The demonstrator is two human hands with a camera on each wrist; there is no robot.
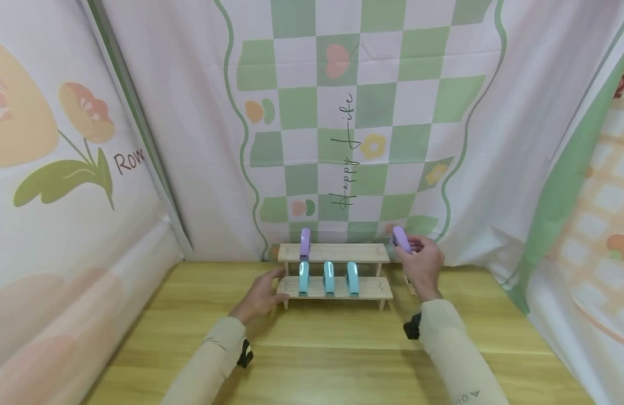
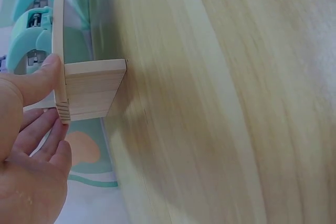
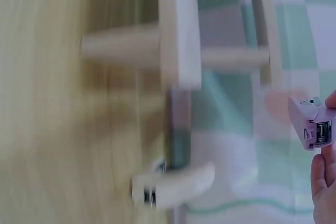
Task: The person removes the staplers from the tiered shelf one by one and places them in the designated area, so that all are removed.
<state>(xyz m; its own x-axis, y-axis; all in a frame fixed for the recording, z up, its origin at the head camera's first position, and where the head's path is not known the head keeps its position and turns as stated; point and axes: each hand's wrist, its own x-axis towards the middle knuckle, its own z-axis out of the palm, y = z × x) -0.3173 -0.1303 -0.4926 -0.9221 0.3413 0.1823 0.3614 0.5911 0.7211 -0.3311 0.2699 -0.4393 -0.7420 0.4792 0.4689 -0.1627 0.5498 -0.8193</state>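
A two-tier wooden rack (image 1: 337,288) stands at the table's back. Three teal staplers (image 1: 329,278) sit in a row on its lower tier, and one purple stapler (image 1: 304,243) is on the upper tier's left part. My left hand (image 1: 260,295) holds the lower tier's left end, thumb on the top face and fingers beneath in the left wrist view (image 2: 37,145). My right hand (image 1: 422,264) pinches another purple stapler (image 1: 401,239) in the air, right of the upper tier; the right wrist view shows that stapler (image 3: 313,124) at the fingers.
A pale, cream-coloured stapler (image 3: 173,186) lies on the table right of the rack, partly behind my right hand in the head view. A curtain with green checks (image 1: 337,135) hangs behind the rack, and printed cloth (image 1: 44,225) borders the left side.
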